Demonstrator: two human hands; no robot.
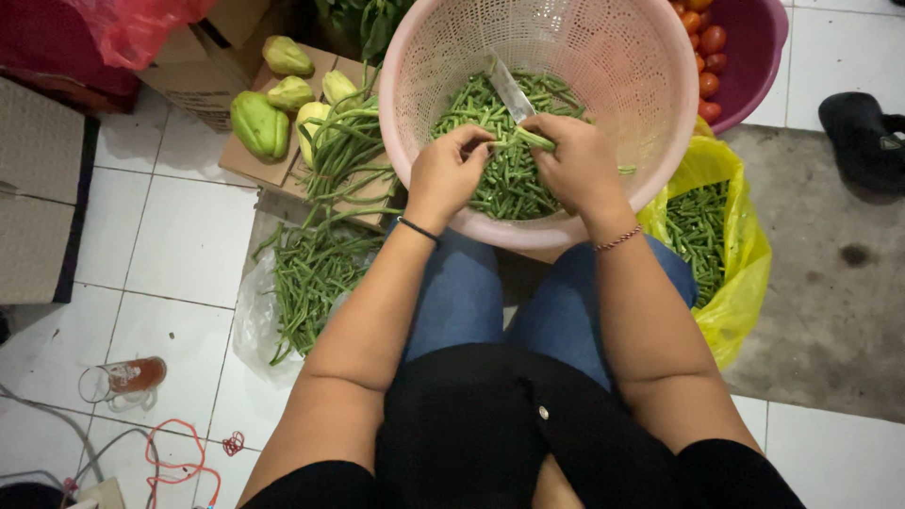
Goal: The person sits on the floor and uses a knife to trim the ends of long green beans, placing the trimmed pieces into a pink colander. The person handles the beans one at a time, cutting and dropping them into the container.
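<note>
Here: left hand (452, 170) grip pinching long bean (528, 139), right hand (577, 160) clasping knife (510, 90); yellow bag (731, 236) right, cardboard box (255, 162) left.

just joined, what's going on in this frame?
A seated person is cutting long beans over a pink basket resting on their knees. The left hand pinches a bean while the right hand holds a knife against it. Cut pieces fill the basket's bottom. Uncut long beans lie on the floor to the left beside chayotes on cardboard; a yellow bag to the right holds more cut beans.
</note>
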